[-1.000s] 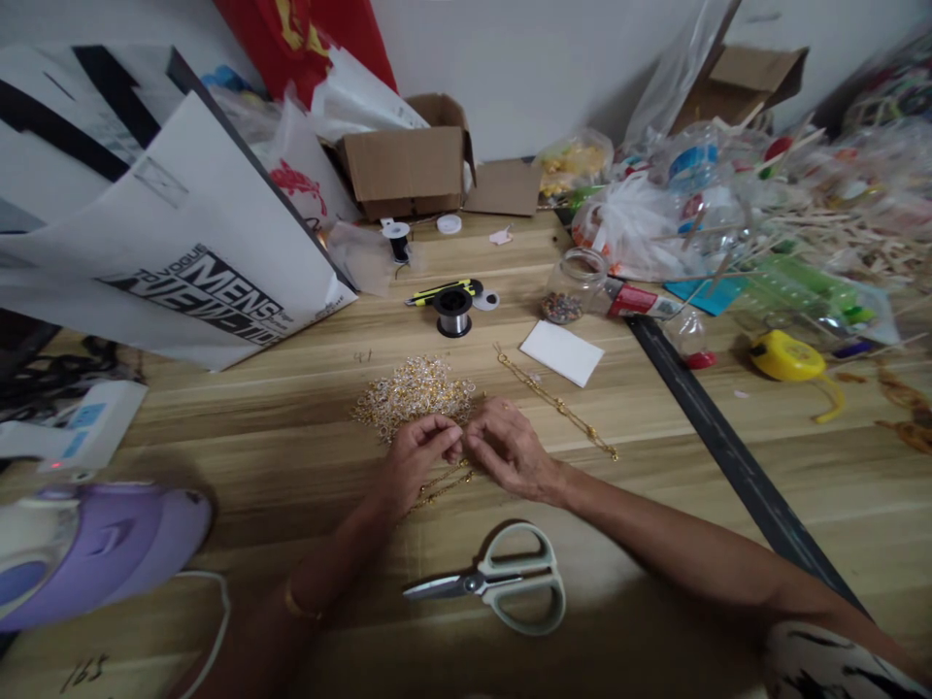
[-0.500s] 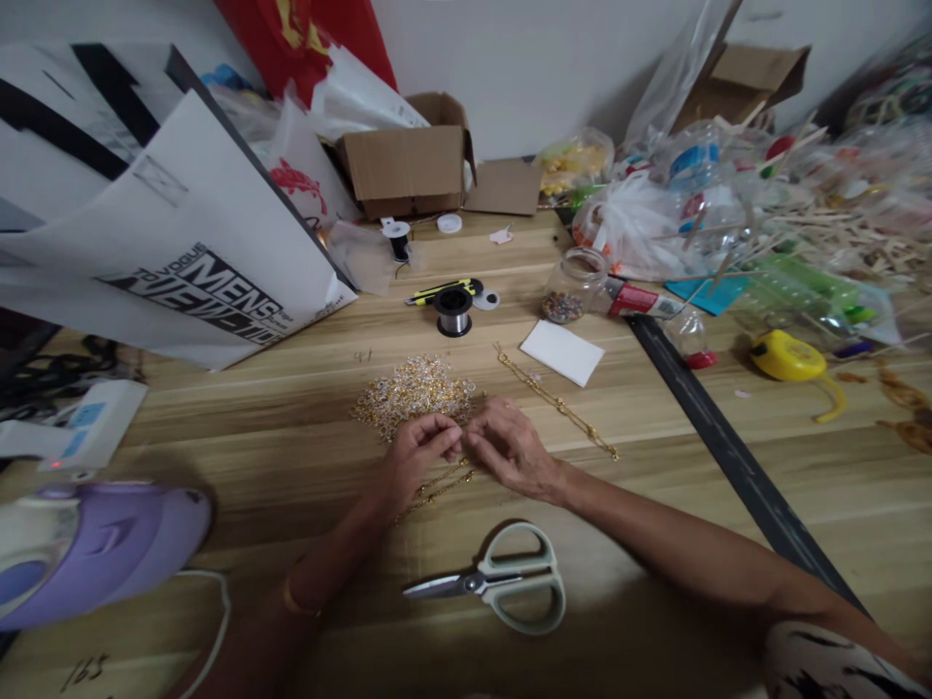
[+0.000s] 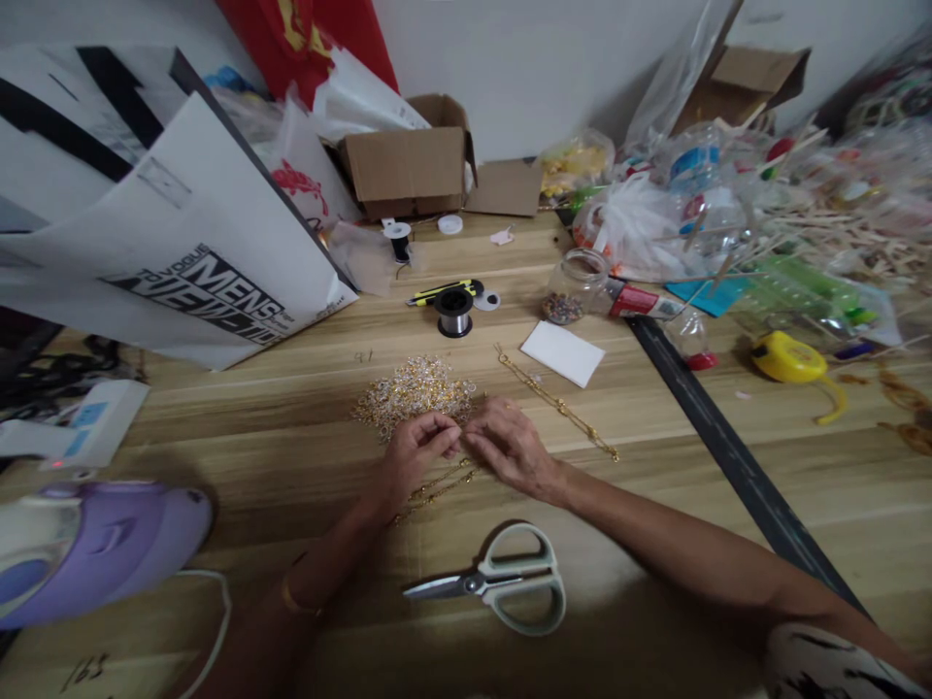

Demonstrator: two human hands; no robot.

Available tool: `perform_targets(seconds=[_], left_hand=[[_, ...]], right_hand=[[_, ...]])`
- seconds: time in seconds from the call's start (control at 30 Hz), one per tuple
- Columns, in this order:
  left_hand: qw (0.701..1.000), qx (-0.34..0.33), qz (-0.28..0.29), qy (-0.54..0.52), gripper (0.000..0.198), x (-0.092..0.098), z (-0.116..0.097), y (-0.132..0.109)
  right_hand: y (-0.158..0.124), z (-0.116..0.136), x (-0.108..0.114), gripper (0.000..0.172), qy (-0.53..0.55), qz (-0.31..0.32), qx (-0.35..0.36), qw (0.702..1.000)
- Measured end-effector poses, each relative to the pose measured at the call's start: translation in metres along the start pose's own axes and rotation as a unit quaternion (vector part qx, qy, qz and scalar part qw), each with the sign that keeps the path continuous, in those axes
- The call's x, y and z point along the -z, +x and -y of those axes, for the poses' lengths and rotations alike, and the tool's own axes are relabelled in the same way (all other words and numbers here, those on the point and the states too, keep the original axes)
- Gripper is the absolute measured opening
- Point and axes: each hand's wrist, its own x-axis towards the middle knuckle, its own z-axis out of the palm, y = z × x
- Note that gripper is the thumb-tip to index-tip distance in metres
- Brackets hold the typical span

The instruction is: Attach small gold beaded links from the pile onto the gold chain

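My left hand [image 3: 422,451] and my right hand [image 3: 514,447] meet fingertip to fingertip, both closed in a pinch. Whatever sits between the fingertips is too small to make out. A gold chain [image 3: 435,495] with small beads lies on the table just below the fingers, partly hidden by my left hand. Right behind my left hand is a pile of small gold and silver rings [image 3: 415,393]. A second gold beaded chain [image 3: 557,403] stretches across the table beyond my right hand. Nearer me lie scissors [image 3: 502,582] with pale handles.
Behind the pile stand a wire spool [image 3: 454,313] and a yellow-black cutter [image 3: 429,293]. A jar of beads [image 3: 572,291] and a white card [image 3: 562,353] are to the right, near a yellow tape measure [image 3: 790,357]. A purple iron [image 3: 116,544] and large paper bag [image 3: 182,243] occupy the left.
Almost nothing differs. Both hands keep the same pinch in the same place, and the gold chain below them has shifted very slightly.
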Motion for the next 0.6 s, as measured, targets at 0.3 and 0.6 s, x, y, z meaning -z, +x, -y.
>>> perform_targets(seconds=[0.3, 0.6], left_hand=[[1.000, -0.006, -0.005, 0.010, 0.018, -0.0006, -0.0009, -0.0002], [1.000, 0.004, -0.016, 0.004, 0.019, -0.0021, -0.0041, 0.0002]], right_hand=[[-0.0012, -0.0027, -0.0019, 0.006, 0.011, -0.002, -0.008, 1.000], [-0.0019, -0.0028, -0.0030, 0.004, 0.021, -0.015, -0.017, 1.000]])
